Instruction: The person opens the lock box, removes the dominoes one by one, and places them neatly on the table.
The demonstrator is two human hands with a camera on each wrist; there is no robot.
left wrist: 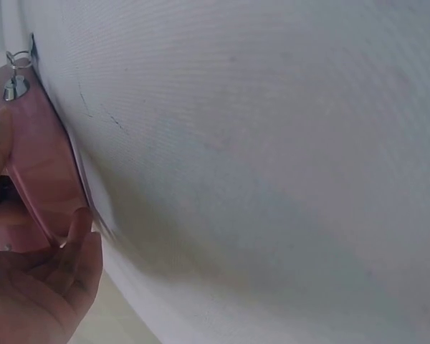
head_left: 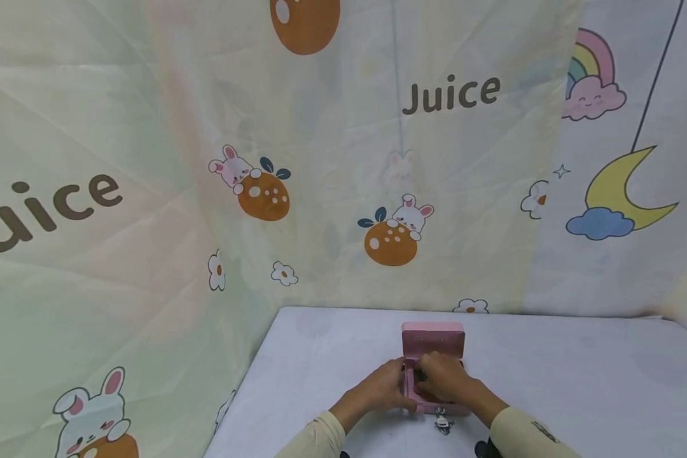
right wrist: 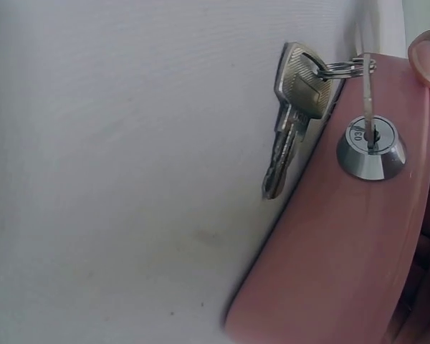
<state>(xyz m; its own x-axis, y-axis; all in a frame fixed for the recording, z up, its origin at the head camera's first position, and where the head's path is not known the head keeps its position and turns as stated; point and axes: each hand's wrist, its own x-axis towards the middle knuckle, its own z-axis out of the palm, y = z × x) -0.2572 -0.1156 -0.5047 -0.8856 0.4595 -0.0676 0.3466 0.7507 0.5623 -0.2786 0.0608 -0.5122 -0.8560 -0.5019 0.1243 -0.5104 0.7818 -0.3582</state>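
A small pink lockable metal box [head_left: 433,336] stands on the table with its lid raised. My left hand [head_left: 386,387] grips its left side, thumb at the front corner and fingers farther back along the wall. In the left wrist view the fingers [left wrist: 82,251] bend round the pink side. My right hand [head_left: 446,380] reaches down inside the box, its fingers curled; I cannot tell whether they hold anything. On the box's front face is a silver lock [right wrist: 373,158] with a key in it. A second key [right wrist: 292,115] hangs from the same ring against the white surface.
The white-covered table [head_left: 320,356] stretches out on both sides of the box. Behind and to the left hangs a printed cloth [head_left: 332,127] with rabbits and oranges. A dark round object [head_left: 485,449] shows at the bottom edge, beside the right sleeve [head_left: 527,436].
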